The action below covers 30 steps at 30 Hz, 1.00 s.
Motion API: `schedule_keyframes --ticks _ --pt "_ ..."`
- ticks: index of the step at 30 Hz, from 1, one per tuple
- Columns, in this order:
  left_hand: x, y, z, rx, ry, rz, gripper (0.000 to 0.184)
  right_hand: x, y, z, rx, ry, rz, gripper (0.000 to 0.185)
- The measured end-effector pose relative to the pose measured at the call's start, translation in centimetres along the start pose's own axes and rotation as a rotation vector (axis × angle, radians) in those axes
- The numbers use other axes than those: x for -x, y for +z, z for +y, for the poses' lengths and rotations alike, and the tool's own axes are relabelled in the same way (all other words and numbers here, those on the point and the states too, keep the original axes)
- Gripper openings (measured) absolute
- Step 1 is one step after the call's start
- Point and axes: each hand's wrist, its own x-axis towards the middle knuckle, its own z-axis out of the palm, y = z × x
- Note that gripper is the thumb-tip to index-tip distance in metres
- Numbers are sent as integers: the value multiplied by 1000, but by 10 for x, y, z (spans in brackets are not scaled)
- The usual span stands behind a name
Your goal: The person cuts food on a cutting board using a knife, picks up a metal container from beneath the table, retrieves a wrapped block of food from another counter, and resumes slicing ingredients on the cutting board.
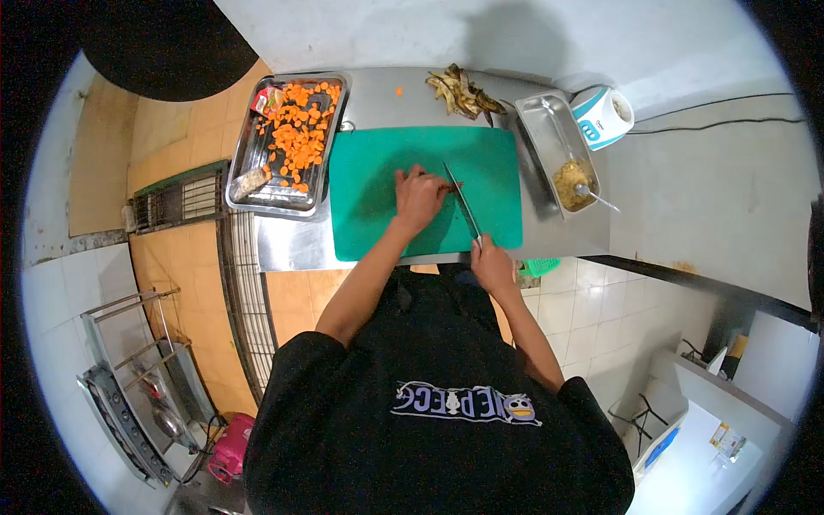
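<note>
My right hand [494, 266] grips the handle of a long kitchen knife [464, 204] at the front right of the green cutting board [369, 172]. The blade points away from me and slants left across the board. Beside the blade, my left hand [420, 199] rests on the board with its fingers curled together. A small dark reddish-brown piece [455, 186] sticks out by its fingertips, against or close to the knife; its kind is too small to tell. The rest of it is hidden under the fingers.
A metal tray [236, 184] with chopped carrots [298, 137] stands left. Dark yellowish peels [463, 93] lie behind the board. On the right are a metal pan [536, 116] holding a yellowish mash [569, 184] and spoon, and a white-and-teal appliance [603, 117].
</note>
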Motion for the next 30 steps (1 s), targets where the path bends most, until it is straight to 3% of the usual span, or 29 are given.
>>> schedule_keyframes --ticks 9,14,23,30 --pt "3 -6 -6 55 -118 87 10 2 -4 -5 -77 -47 48 35" --pt "0 -20 -7 70 -215 -117 19 -1 -12 -4 -6 -69 36 34" --pt "17 -46 -6 -124 -18 -249 22 -2 -11 -8 -76 -21 1 35" --pt "20 -31 -10 -162 30 -198 20 -2 -1 -11 -114 5 39 35"
